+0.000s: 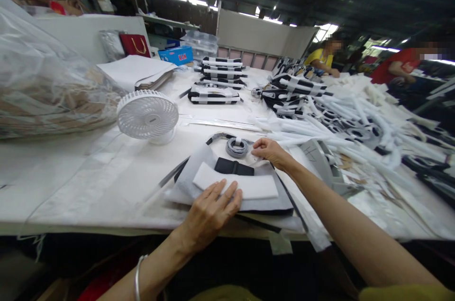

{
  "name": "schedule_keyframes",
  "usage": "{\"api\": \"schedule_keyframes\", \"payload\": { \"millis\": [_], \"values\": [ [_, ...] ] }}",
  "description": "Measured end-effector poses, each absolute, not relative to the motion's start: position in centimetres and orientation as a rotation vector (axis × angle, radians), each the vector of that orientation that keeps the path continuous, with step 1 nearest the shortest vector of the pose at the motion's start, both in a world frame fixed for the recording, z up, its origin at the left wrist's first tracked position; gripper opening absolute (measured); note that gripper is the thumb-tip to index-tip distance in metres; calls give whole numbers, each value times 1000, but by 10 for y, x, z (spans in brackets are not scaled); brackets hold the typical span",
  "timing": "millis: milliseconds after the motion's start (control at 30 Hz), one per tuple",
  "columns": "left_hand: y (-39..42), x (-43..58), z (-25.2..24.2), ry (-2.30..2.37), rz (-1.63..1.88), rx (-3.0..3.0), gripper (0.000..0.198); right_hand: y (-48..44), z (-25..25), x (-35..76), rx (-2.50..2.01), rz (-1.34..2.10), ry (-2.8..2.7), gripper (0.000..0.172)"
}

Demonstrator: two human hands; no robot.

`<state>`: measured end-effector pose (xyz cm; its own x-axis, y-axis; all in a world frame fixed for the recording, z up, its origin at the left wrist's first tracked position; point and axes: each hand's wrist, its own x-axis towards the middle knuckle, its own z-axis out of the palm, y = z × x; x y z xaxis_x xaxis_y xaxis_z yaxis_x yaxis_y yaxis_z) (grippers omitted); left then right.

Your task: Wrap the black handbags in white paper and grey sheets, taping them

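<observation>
My left hand (209, 213) lies flat, fingers stretched out, on a white foam strip (245, 186) that rests across a grey wrapping sheet (194, 173) at the near table edge. A black folded piece (234, 167) sits just behind the strip. My right hand (270, 151) reaches farther back, fingers curled and pinching the sheet's far corner beside a roll of clear tape (237, 147). What the fingertips hold is too small to name.
A small white desk fan (147, 116) stands left of the work. Stacks of black-and-white wrapped bundles (215, 95) sit behind, a heap of white foam tubes (355, 118) at right, a large plastic bag (42, 87) at left. Other people work at the far side.
</observation>
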<state>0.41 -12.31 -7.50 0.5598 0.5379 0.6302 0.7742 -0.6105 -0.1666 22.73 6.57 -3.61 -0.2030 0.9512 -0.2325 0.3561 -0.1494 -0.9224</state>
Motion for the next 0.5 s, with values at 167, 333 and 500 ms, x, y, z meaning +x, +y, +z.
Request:
{"api": "schedule_keyframes", "payload": {
  "millis": [167,333,500],
  "values": [
    [-123,5,-74,-1072,-732,-2366,36,39,-17,234,-1255,1383,-1619,38],
    [-122,9,-76,-1083,-748,-2347,36,4,3,243,-1213,1330,-1617,38],
    [-120,15,-77,-1102,-727,-2333,36,-29,5,254,-1123,1280,-1611,38]
  ]
}}
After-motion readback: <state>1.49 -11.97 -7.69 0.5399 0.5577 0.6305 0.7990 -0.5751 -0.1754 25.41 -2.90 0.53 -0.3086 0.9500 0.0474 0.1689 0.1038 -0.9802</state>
